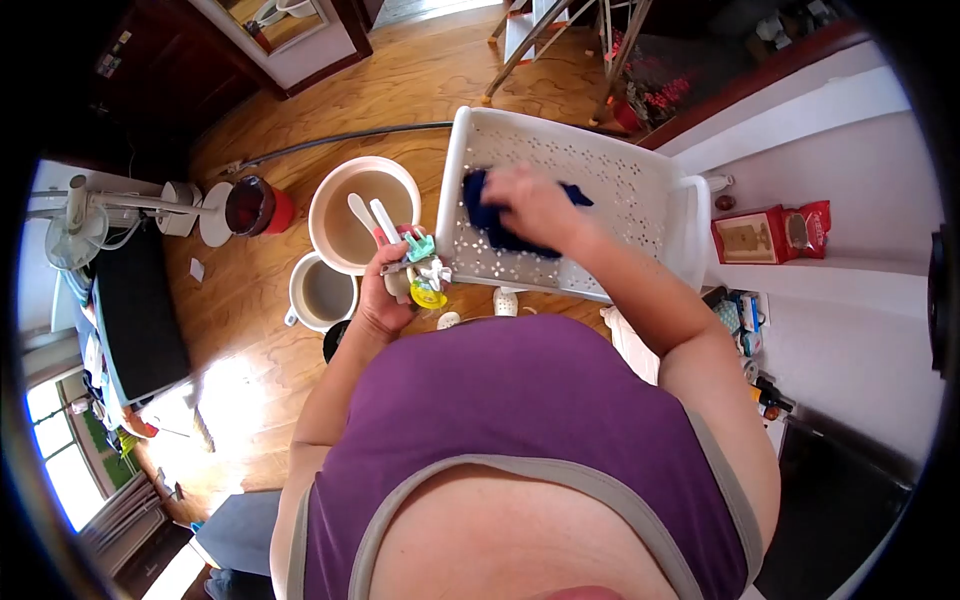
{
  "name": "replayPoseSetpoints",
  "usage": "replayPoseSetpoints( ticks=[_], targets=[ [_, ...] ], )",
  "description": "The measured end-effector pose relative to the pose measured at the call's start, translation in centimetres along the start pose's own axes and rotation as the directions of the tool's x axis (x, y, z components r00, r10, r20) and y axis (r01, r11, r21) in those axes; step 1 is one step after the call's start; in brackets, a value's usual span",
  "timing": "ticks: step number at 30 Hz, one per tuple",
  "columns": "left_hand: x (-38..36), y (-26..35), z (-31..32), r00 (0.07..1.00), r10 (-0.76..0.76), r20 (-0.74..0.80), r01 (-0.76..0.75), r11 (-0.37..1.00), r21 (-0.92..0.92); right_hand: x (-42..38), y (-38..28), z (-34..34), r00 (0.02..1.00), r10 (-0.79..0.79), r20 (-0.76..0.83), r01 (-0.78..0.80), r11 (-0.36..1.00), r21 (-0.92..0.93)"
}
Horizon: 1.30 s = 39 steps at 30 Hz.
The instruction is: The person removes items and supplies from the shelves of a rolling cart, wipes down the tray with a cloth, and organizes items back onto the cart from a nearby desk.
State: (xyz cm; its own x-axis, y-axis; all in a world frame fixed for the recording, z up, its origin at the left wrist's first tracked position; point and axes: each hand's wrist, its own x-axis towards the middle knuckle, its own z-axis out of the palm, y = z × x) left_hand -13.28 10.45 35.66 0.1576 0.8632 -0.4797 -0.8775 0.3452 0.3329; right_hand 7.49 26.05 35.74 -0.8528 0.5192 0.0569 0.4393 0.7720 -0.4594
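My left hand [385,290] is closed round a bunch of small plastic items. Two white spoon-like handles [384,220] stick up from it, with a teal plastic piece [419,247], a white piece [436,272] and a yellow round piece [428,293] beside them; their exact kinds are too small to tell. Smeared by motion, my right hand [530,205] presses on a dark blue cloth [520,243] bunched under its fingers. That cloth lies on the floor of a white perforated plastic basket [620,172].
Left of the basket stand two pale tubs of cloudy water, a larger one [318,215] and a smaller one [296,290]. A red bin [280,208] and a fan [75,240] are farther left. Red packages [770,235] lie on the right shelf; a ladder [525,50] stands behind.
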Motion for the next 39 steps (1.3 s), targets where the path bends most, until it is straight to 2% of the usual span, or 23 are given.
replayPoseSetpoints(
  ticks=[1,2,4,5,6,8,10,11,14,16,17,18,20,22,23,24,26,29,32,33,36,38,39],
  targets=[
    [0.1,0.0,-0.5,1.000,-0.011,-0.017,0.010,1.000,-0.014,0.7,1.2,0.6,0.968,0.108,-0.227,-0.124,0.991,-0.056],
    [0.4,0.0,-0.9,0.999,-0.026,-0.029,0.025,0.999,-0.025,1.4,1.5,1.0,0.871,0.195,-0.451,-0.260,0.962,-0.086],
    [0.5,-0.1,-0.9,1.000,-0.024,0.016,0.024,1.000,-0.010,2.3,0.3,1.3,0.911,0.142,-0.386,-0.206,0.970,-0.129],
    [0.8,-0.2,-1.2,1.000,0.004,-0.014,-0.004,1.000,-0.019,2.4,-0.5,1.9,0.936,-0.019,-0.351,-0.080,0.961,-0.265],
    [0.9,-0.5,-1.7,0.999,0.027,-0.045,-0.028,0.999,-0.028,2.1,-0.5,2.8,0.947,-0.082,-0.311,-0.013,0.956,-0.294],
    [0.3,-0.2,-0.8,1.000,0.006,0.025,-0.005,1.000,-0.026,1.6,1.1,2.7,0.934,-0.094,-0.346,-0.078,0.889,-0.450],
    [0.3,-0.3,-0.3,0.998,0.042,0.043,-0.040,0.998,-0.048,0.1,2.4,0.2,0.946,0.065,-0.319,-0.183,0.916,-0.357],
    [0.5,-0.3,-0.3,0.993,0.057,0.107,-0.057,0.998,-0.006,-1.1,3.5,-0.3,0.939,0.063,-0.337,-0.184,0.922,-0.342],
    [0.9,-0.3,-0.5,0.991,0.057,0.121,-0.054,0.998,-0.026,-5.4,4.9,-2.0,0.918,0.227,-0.325,-0.360,0.823,-0.440],
    [1.2,-0.3,-0.6,0.992,0.063,0.105,-0.061,0.998,-0.020,-8.0,4.4,-3.9,0.798,0.521,-0.303,-0.602,0.669,-0.435],
    [1.3,-0.2,-0.6,0.992,0.056,0.115,-0.053,0.998,-0.023,-9.1,4.9,-4.6,0.697,0.659,-0.281,-0.712,0.592,-0.376],
    [1.2,-0.2,-0.7,0.991,0.050,0.123,-0.048,0.999,-0.024,-10.3,5.3,-4.8,0.631,0.704,-0.325,-0.773,0.539,-0.334],
    [1.1,0.0,-0.7,0.995,0.010,0.099,-0.005,0.999,-0.048,-12.5,7.3,-3.5,0.684,0.508,-0.523,-0.711,0.623,-0.326],
    [1.1,-0.4,-0.7,0.994,0.037,0.104,-0.032,0.999,-0.043,-11.7,6.7,-3.1,0.677,0.523,-0.518,-0.715,0.633,-0.297],
    [1.3,-0.4,-1.3,0.981,0.008,0.191,0.011,0.995,-0.098,-11.2,6.3,-2.6,0.668,0.547,-0.505,-0.723,0.637,-0.266],
    [1.3,-0.3,-1.3,0.983,0.016,0.185,0.001,0.996,-0.094,-10.2,5.4,-2.5,0.719,0.479,-0.503,-0.661,0.694,-0.284],
    [1.2,-0.3,-1.4,0.995,0.010,0.103,-0.004,0.998,-0.059,-7.2,3.6,-1.2,0.772,0.466,-0.431,-0.571,0.808,-0.148],
    [1.2,-0.3,-0.9,0.992,0.014,0.128,-0.004,0.997,-0.082,-2.8,0.1,1.8,0.929,0.165,-0.333,-0.198,0.978,-0.068],
    [1.0,-0.3,-0.9,0.997,0.048,0.067,-0.047,0.999,-0.021,-1.1,-3.7,4.2,0.980,-0.096,-0.174,0.108,0.993,0.057],
    [0.7,-0.3,-0.3,0.997,0.076,0.028,-0.075,0.997,-0.025,-1.8,-4.6,3.9,0.978,-0.098,-0.183,0.106,0.994,0.039],
    [1.0,-0.2,-1.0,0.976,0.054,0.209,-0.044,0.998,-0.050,-4.5,-4.3,2.6,0.982,-0.108,-0.155,0.118,0.991,0.061],
    [0.8,0.0,-0.5,0.980,0.044,0.194,-0.034,0.998,-0.054,-7.3,-3.6,1.8,0.995,-0.090,-0.030,0.093,0.988,0.121],
    [1.2,0.2,-0.7,0.980,0.044,0.194,-0.030,0.997,-0.074,-8.9,-3.2,0.8,0.999,-0.007,0.052,0.004,0.999,0.052]
  ],
)
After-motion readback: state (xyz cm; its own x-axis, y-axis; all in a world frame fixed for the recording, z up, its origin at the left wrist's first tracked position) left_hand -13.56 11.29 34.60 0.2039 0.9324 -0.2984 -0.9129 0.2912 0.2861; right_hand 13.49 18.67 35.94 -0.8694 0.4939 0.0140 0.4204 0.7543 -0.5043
